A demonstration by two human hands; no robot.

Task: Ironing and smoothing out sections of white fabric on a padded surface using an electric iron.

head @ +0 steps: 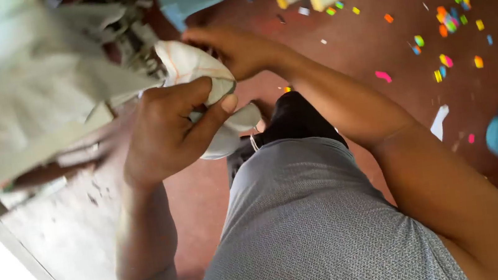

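Fingers (205, 88) of two hands grip one white cloth (190, 62).

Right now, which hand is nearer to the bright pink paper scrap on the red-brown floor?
Right. The right hand grips the top of the crumpled white cloth, closer to the pink paper scrap out to its right. The left hand clutches the cloth lower down, farther away.

Bright daylight, glare blown out lower left, upper-left corner motion-blurred.
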